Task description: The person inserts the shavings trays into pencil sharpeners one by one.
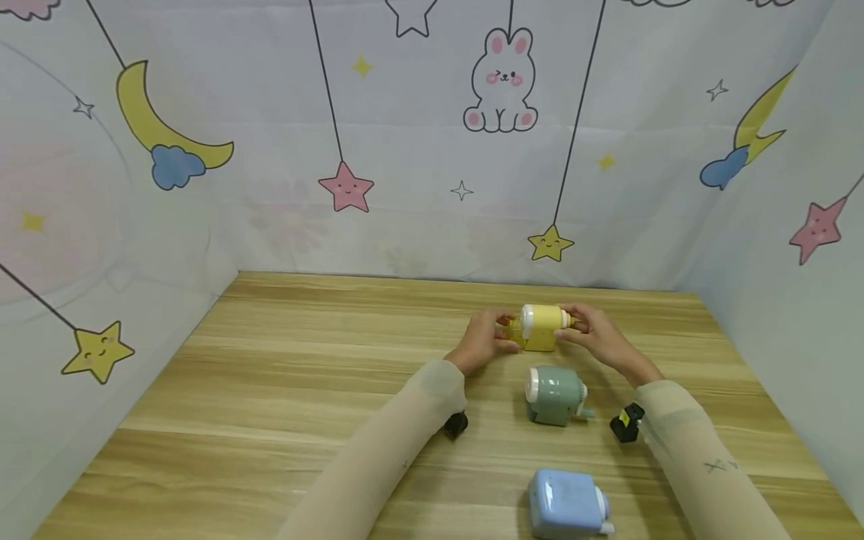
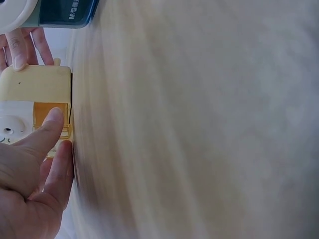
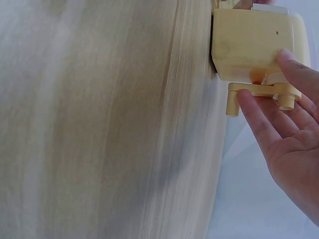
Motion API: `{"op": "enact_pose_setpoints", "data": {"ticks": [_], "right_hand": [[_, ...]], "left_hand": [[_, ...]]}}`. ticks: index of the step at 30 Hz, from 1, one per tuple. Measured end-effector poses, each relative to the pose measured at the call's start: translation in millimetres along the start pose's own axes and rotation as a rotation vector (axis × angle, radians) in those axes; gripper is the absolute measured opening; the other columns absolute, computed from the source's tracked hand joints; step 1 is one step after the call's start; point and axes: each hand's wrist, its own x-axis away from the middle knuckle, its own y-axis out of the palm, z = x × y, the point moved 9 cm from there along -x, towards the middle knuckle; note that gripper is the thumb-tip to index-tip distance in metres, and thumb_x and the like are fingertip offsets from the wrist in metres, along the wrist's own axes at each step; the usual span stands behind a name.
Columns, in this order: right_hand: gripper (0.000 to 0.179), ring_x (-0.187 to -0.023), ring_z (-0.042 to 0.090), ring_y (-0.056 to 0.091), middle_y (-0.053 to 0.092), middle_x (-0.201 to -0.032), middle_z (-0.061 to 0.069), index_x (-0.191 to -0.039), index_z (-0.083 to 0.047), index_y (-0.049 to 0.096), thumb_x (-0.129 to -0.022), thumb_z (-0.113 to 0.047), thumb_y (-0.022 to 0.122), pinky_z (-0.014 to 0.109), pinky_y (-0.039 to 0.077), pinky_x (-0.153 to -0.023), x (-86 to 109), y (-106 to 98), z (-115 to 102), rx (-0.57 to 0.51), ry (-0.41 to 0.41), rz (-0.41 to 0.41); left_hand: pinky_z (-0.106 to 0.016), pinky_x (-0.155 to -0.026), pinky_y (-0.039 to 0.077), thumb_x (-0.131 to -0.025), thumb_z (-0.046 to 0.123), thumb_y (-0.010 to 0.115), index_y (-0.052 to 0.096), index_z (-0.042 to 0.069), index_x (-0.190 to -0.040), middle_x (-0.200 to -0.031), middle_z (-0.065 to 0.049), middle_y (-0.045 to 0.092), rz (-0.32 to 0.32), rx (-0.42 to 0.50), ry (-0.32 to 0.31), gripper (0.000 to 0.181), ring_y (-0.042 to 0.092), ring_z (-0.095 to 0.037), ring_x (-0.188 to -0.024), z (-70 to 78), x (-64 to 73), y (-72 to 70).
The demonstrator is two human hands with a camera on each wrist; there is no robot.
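A yellow crank pencil sharpener (image 1: 542,330) stands toward the back of the wooden table, between both hands. On its left side, my left hand (image 1: 481,339) pinches the see-through amber shavings drawer (image 2: 46,114), thumb on the front and fingers below. The drawer sticks out of the sharpener's white-faced end. My right hand (image 1: 599,339) holds the opposite end. Its thumb presses the yellow body, and its other fingers lie behind the crank (image 3: 259,90). Part of the drawer is hidden by the left thumb.
A green pencil sharpener (image 1: 556,395) stands just in front of the yellow one, and a blue one (image 1: 565,504) is nearer the front edge. Both have their cranks to the right. A patterned white cloth (image 1: 418,225) walls the table (image 1: 304,360) at the back and sides.
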Motion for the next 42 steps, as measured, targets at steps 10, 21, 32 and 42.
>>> {"op": "enact_pose_setpoints", "data": {"ticks": [10, 21, 32, 42], "right_hand": [[0.051, -0.12, 0.052, 0.053, 0.047, -0.135, 0.038, -0.138, 0.018, 0.041, -0.095, 0.004, 0.064, 0.026, 0.055, -0.088, -0.6, 0.2, 0.5, 0.012, 0.005, -0.007], [0.053, -0.121, 0.051, 0.053, 0.047, -0.136, 0.037, -0.139, 0.018, 0.04, -0.095, 0.002, 0.065, 0.026, 0.056, -0.088, -0.2, -0.9, 0.0, 0.023, 0.005, -0.018], [0.053, -0.12, 0.051, 0.053, 0.048, -0.134, 0.038, -0.139, 0.019, 0.04, -0.094, 0.005, 0.064, 0.022, 0.055, -0.087, -2.5, 1.8, 0.7, 0.005, 0.002, -0.013], [0.052, -0.119, 0.053, 0.052, 0.048, -0.134, 0.039, -0.138, 0.02, 0.041, -0.094, 0.004, 0.065, 0.022, 0.055, -0.087, -1.3, 0.9, -1.6, 0.013, -0.018, -0.002]], "left_hand": [[-0.022, -0.08, 0.056, -0.078, 0.007, 0.085, 0.063, 0.003, -0.129, -0.121, -0.012, 0.063, -0.002, 0.032, -0.028, 0.055, 0.067, -0.02, -0.096, -2.6, 0.7, -0.7], [-0.022, -0.08, 0.057, -0.078, 0.007, 0.085, 0.064, 0.004, -0.127, -0.119, -0.012, 0.064, 0.009, 0.042, -0.028, 0.054, 0.068, -0.02, -0.096, -3.3, -1.0, -0.2], [-0.022, -0.078, 0.057, -0.077, 0.008, 0.086, 0.065, 0.004, -0.127, -0.119, -0.011, 0.065, 0.015, 0.023, -0.042, 0.054, 0.068, -0.02, -0.095, -4.1, -0.9, -0.1], [-0.02, -0.076, 0.057, -0.076, 0.007, 0.087, 0.066, 0.004, -0.126, -0.117, -0.011, 0.065, 0.019, 0.032, -0.041, 0.055, 0.068, -0.019, -0.092, -3.7, -2.3, 0.6]]}}
